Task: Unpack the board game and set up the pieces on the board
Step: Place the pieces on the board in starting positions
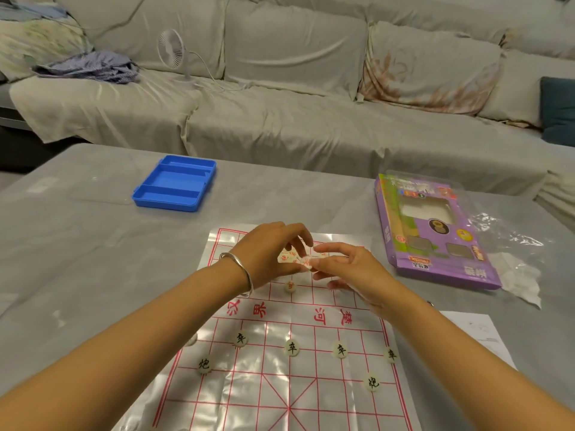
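Above the far half of the paper board (280, 384) on the counter (77, 244), the left hand (270, 250) and right hand (348, 269) each keep a closed grip, pinching one small clear packet (298, 259) of red-marked pieces. Black-marked pieces (292, 349) sit on the near rows.

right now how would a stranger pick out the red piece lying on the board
Start at the red-gridded board on the grey table. Past its middle row of red characters, below the left hand and right hand, lies one pale round piece. Its mark is red; the near-side pieces carry black.
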Action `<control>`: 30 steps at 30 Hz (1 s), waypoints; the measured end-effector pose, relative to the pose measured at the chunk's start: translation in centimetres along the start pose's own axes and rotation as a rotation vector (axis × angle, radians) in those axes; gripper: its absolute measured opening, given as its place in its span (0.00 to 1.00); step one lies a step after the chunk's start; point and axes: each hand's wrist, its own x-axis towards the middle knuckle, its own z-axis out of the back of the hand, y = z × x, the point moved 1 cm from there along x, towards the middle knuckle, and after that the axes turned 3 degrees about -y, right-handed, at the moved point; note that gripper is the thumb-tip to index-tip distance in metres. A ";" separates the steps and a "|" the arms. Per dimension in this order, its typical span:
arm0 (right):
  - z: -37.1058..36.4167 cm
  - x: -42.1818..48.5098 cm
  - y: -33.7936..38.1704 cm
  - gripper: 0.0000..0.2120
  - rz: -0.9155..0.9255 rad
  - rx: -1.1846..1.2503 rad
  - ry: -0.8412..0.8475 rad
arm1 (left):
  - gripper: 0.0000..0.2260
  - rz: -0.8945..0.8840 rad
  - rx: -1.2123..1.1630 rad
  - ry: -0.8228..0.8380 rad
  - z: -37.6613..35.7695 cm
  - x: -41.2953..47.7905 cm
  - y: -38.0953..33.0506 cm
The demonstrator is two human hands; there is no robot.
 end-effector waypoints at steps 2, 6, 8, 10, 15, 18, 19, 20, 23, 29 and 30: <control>0.3 -0.3 -0.1 0.12 -0.045 -0.010 0.020 | 0.17 -0.008 -0.054 -0.006 -0.3 0.0 -0.5; 1.3 -0.2 -0.8 0.11 -0.049 -0.104 -0.031 | 0.20 0.017 -0.091 -0.051 -0.6 -0.4 0.1; 1.7 0.0 -1.7 0.09 -0.042 -0.172 -0.099 | 0.18 0.059 -0.088 -0.104 -0.5 -0.9 1.3; 1.7 0.2 -2.5 0.07 -0.052 -0.197 -0.149 | 0.16 0.119 -0.053 -0.116 -0.4 -1.4 2.6; 1.9 0.7 -3.6 0.04 -0.028 -0.271 -0.223 | 0.14 0.196 0.162 0.082 -0.9 -2.3 4.3; 2.2 0.8 -4.0 0.03 0.011 -0.351 -0.227 | 0.18 0.079 0.314 0.193 -1.2 -3.0 3.7; 2.3 0.8 -4.1 0.03 0.019 -0.372 -0.229 | 0.18 0.049 0.341 0.213 -1.3 -3.2 3.5; 2.4 0.7 -4.2 0.03 0.023 -0.386 -0.233 | 0.19 0.029 0.362 0.224 -1.4 -3.4 3.3; 2.5 0.7 -4.6 0.04 0.037 -0.401 -0.241 | 0.19 0.020 0.388 0.237 -1.7 -3.7 3.2; 1.9 0.8 -5.1 0.03 0.060 -0.430 -0.263 | 0.19 0.031 0.390 0.238 -1.9 -3.4 3.5; 1.8 0.9 -5.1 0.04 0.062 -0.433 -0.271 | 0.19 0.034 0.385 0.236 -1.9 -3.4 3.6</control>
